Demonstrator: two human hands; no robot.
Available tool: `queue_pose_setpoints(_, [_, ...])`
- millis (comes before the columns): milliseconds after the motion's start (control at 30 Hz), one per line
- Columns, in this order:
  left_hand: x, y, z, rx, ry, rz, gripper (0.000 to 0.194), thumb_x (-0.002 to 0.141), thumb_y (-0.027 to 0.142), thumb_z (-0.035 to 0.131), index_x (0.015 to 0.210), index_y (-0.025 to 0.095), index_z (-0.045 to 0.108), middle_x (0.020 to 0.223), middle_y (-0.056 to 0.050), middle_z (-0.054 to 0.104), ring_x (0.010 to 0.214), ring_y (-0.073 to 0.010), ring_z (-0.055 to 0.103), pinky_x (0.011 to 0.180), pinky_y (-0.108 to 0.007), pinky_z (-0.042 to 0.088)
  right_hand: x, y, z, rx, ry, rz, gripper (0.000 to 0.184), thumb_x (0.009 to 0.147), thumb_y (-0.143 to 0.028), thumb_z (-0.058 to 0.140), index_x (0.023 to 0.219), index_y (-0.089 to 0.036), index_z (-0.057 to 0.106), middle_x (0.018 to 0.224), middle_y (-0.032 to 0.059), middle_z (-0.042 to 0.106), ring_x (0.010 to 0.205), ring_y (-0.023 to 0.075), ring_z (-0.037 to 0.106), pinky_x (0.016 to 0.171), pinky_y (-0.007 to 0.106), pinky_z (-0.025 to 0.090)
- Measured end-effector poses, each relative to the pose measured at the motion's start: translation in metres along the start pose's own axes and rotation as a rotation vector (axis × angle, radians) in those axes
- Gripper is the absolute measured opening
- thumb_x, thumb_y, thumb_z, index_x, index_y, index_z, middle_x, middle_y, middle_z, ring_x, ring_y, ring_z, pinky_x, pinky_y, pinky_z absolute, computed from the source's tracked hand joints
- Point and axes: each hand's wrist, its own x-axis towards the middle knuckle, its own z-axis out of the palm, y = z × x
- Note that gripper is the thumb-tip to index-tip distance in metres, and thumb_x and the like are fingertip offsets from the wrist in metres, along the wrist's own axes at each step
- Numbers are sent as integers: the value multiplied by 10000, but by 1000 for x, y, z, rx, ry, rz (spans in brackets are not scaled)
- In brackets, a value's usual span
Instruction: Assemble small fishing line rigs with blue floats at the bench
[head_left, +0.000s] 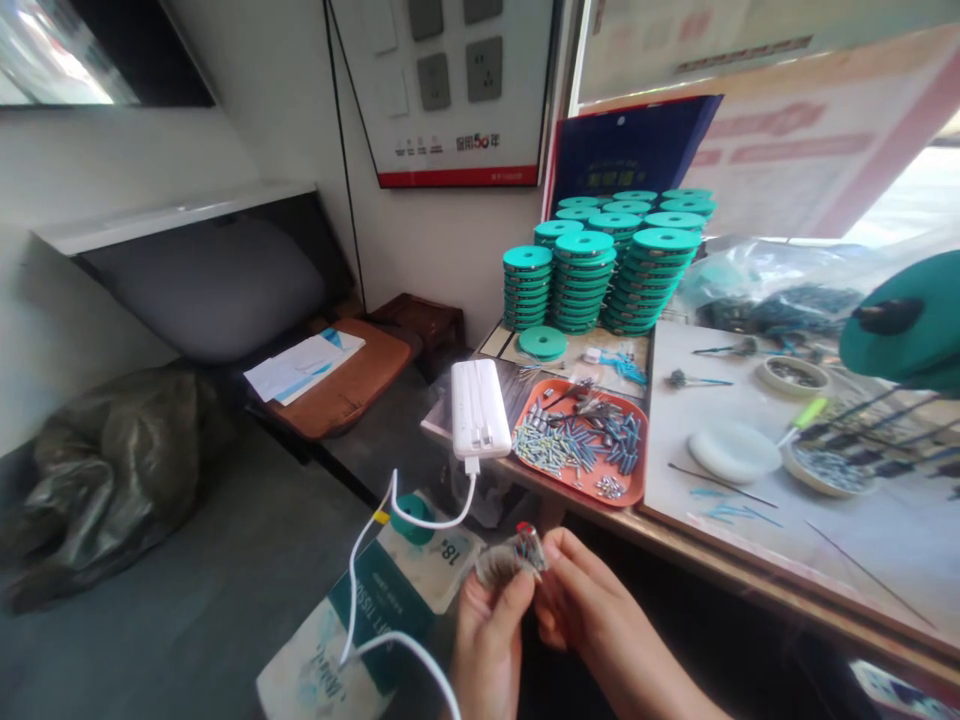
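Low in the head view, below the table's front edge, my left hand (487, 630) and my right hand (585, 590) meet around a small bundle of thin wire pieces with a red tip (517, 553). Both hands are closed, pinching the bundle between thumb and fingers. Just above them on the table sits an orange tray (637, 490) filled with several small blue and silver parts. A white power bank (478, 408) lies left of the tray, and its white cable (375, 560) hangs down past my left hand.
Stacks of teal discs (600, 265) stand at the table's back, and one loose disc (541, 342) lies in front of them. A white round pad (733, 450), small dishes and thin wires lie on the white board (750, 540). A tissue pack (360, 630) lies on the floor.
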Motion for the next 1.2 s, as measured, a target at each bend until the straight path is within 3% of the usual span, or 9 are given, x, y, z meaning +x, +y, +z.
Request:
queue_pose_setpoints(233, [-3, -5, -3, -41, 52, -42, 124, 642, 296, 736, 678, 185, 695, 620, -4, 602, 515, -95, 489, 457, -183, 380, 1, 2, -6, -345, 27, -251, 297, 808, -494, 501, 731, -216, 427, 501, -67, 434, 386, 92, 400, 377, 204, 316])
queue_pose_setpoints(333, [-3, -6, -5, -26, 63, -67, 149, 633, 310, 742, 673, 184, 674, 576, 8, 579, 458, -92, 472, 410, -186, 368, 0, -4, -11, -587, 90, -381, 209, 820, -403, 522, 755, -205, 535, 650, 2, 544, 551, 148, 534, 507, 254, 418])
queue_pose_setpoints(433, [-3, -7, -8, -3, 88, -55, 170, 630, 323, 748, 662, 181, 660, 543, 20, 572, 440, -76, 452, 392, -162, 345, -2, -11, -14, -749, 95, -439, 193, 820, -360, 533, 768, -200, 629, 757, 49, 600, 732, 203, 581, 658, 291, 436])
queue_pose_setpoints(567, [-3, -7, -12, 56, 139, -5, 181, 628, 306, 757, 653, 160, 652, 583, 17, 582, 498, -59, 441, 449, -139, 345, -5, -15, -15, -803, 45, -426, 262, 843, -377, 493, 822, -199, 684, 786, 73, 636, 746, 220, 598, 675, 304, 441])
queue_pose_setpoints(733, [-5, -7, -15, 172, 143, 77, 187, 668, 315, 724, 644, 159, 624, 528, 44, 495, 473, -53, 372, 456, -149, 319, -6, -16, -14, -819, 30, -430, 283, 848, -381, 485, 857, -198, 701, 774, 76, 649, 727, 219, 606, 661, 293, 446])
queue_pose_setpoints(833, [-5, -7, -15, 213, 127, 107, 176, 680, 308, 713, 652, 159, 624, 579, 32, 522, 502, -58, 387, 483, -155, 332, -6, -18, -12, -831, 25, -440, 297, 854, -380, 471, 850, -193, 702, 737, 66, 641, 713, 211, 603, 644, 278, 442])
queue_pose_setpoints(1200, [-2, -13, -18, 130, 76, 43, 197, 678, 316, 717, 644, 148, 620, 526, 39, 501, 474, -55, 398, 448, -149, 321, -7, -19, -12, -809, 31, -427, 289, 852, -364, 477, 829, -177, 696, 711, 44, 614, 682, 185, 584, 634, 264, 422])
